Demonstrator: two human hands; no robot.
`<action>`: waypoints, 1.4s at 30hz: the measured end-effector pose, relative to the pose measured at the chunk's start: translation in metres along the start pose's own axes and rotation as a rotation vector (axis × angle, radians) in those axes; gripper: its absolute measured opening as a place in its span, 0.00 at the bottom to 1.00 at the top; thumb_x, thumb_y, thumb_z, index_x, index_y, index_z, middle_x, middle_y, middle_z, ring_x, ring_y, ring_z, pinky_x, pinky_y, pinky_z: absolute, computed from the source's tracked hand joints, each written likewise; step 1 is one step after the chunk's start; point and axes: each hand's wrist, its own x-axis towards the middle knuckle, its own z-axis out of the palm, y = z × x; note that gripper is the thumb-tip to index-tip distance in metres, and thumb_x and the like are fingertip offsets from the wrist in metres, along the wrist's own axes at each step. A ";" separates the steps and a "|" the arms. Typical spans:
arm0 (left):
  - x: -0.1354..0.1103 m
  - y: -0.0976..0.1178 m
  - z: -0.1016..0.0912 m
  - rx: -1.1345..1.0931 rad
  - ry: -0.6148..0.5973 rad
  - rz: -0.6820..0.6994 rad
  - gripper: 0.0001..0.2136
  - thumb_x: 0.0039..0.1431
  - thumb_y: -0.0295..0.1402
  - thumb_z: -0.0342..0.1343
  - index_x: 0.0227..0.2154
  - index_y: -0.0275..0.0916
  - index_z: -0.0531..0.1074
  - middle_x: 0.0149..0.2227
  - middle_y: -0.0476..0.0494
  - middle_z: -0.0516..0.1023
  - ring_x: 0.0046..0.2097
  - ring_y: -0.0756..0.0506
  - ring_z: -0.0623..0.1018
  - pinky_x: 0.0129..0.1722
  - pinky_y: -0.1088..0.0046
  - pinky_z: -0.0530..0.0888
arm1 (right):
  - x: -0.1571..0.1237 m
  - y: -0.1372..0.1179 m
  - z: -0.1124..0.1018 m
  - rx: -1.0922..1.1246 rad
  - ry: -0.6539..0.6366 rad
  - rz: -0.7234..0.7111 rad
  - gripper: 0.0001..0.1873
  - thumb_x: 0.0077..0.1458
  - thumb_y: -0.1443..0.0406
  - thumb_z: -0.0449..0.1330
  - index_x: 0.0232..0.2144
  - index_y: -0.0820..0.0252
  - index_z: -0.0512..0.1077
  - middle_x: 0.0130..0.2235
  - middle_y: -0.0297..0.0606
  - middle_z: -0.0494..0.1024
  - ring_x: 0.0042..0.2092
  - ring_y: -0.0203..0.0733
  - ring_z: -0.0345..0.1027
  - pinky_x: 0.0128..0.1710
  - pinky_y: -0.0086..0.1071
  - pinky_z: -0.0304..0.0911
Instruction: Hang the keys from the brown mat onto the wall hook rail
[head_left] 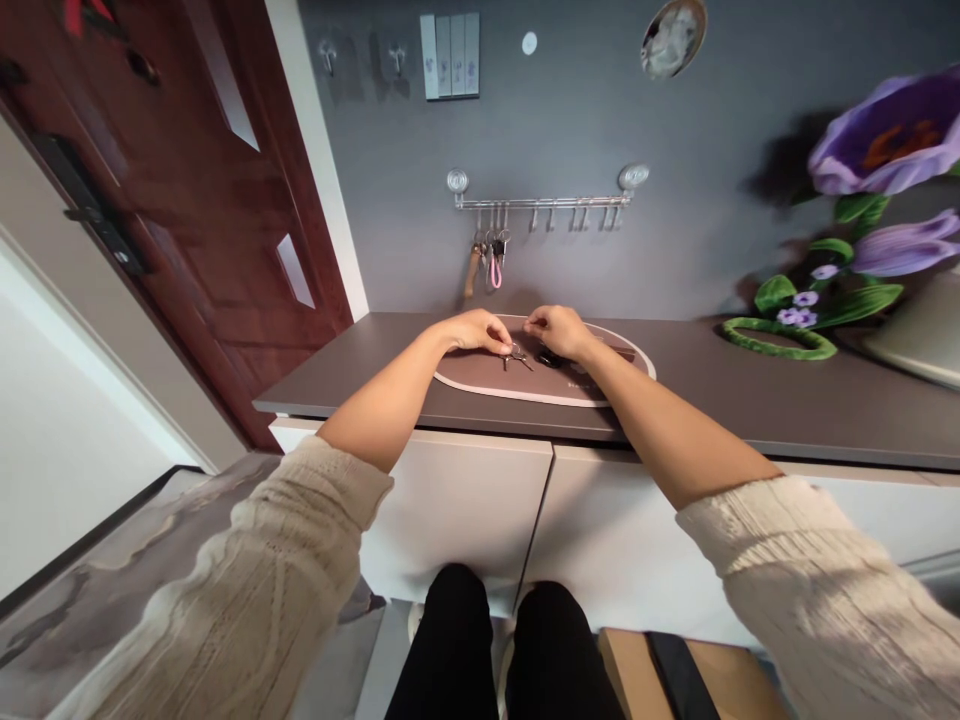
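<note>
My left hand pinches a small bunch of keys by its ring, low over the brown oval mat. The metal keys fan out below the fingertips. Close by on the right, my right hand has its fingers curled together in a pinch; whatever may be between them is too small to make out. A small black object shows just under that hand, and I cannot tell whether it touches the palm.
On the wall, a clear hook rail carries several hanging keys at its left end. Purple flowers with a green ring base stand right on the grey countertop. A dark red door is at left.
</note>
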 end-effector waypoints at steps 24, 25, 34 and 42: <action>0.014 -0.010 -0.001 -0.291 0.374 0.029 0.08 0.42 0.31 0.61 0.27 0.33 0.73 0.24 0.47 0.72 0.24 0.55 0.66 0.28 0.75 0.64 | 0.000 -0.008 -0.001 0.335 0.047 0.015 0.06 0.46 0.64 0.58 0.28 0.61 0.73 0.27 0.34 0.74 0.30 0.33 0.63 0.35 0.27 0.57; 0.014 -0.010 -0.002 -0.311 0.395 0.030 0.08 0.42 0.31 0.61 0.27 0.33 0.73 0.24 0.47 0.72 0.25 0.55 0.66 0.28 0.75 0.64 | 0.000 -0.009 -0.001 0.389 0.047 0.012 0.07 0.46 0.64 0.58 0.28 0.61 0.73 0.27 0.34 0.74 0.30 0.33 0.63 0.35 0.27 0.58; 0.017 -0.008 -0.001 -0.491 0.500 0.035 0.09 0.39 0.31 0.62 0.26 0.34 0.73 0.28 0.46 0.74 0.28 0.53 0.69 0.29 0.76 0.63 | -0.003 -0.018 0.001 0.718 0.016 0.045 0.10 0.44 0.64 0.60 0.31 0.63 0.72 0.31 0.35 0.75 0.31 0.32 0.65 0.35 0.27 0.60; 0.020 -0.008 0.004 -0.524 0.503 0.079 0.11 0.39 0.34 0.62 0.28 0.34 0.74 0.29 0.45 0.75 0.29 0.53 0.70 0.29 0.77 0.63 | 0.000 -0.021 0.003 0.819 0.057 0.073 0.13 0.40 0.60 0.62 0.29 0.63 0.72 0.30 0.35 0.75 0.29 0.31 0.64 0.32 0.26 0.59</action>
